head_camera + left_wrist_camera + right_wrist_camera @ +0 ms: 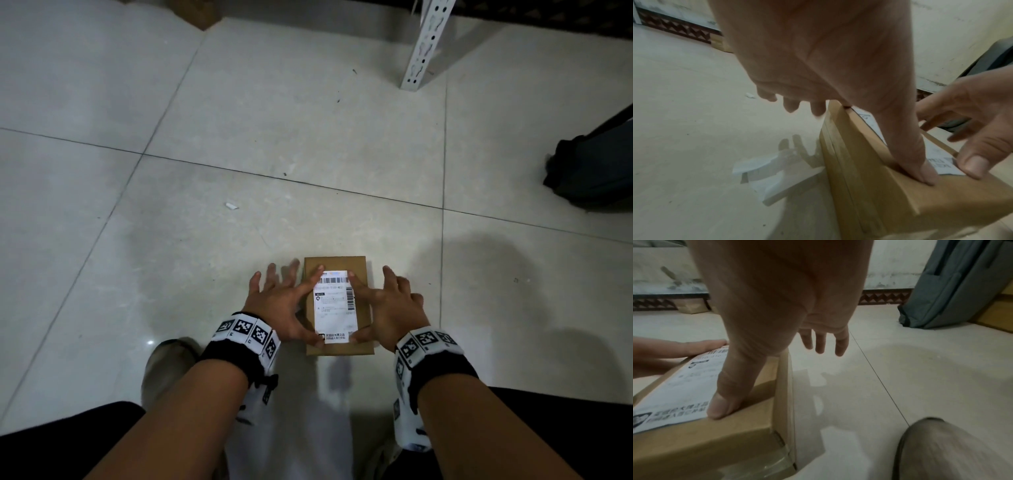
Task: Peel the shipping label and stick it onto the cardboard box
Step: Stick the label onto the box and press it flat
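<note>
Head view: pale floor tiles point(239, 137) are carrying the cardboard box point(363, 274), with a white shelf post point(424, 44) standing far off and a dark bag point(596, 168) sitting at the right edge. The shipping label point(335, 305) is lying flat on the box top. The left hand point(281, 305) and right hand point(394, 308) are flanking it, each grip spread apart, with straight index fingers and thumbs pressing the label's 4 corners. Bare floor is lying open all around.

Left wrist view: a crumpled white backing paper point(760, 168) is lying on the floor beside the box's left side.

Right wrist view: clear tape point(774, 465) is sealing the box's near right corner, and a grey shoe point(945, 451) is resting nearby.
</note>
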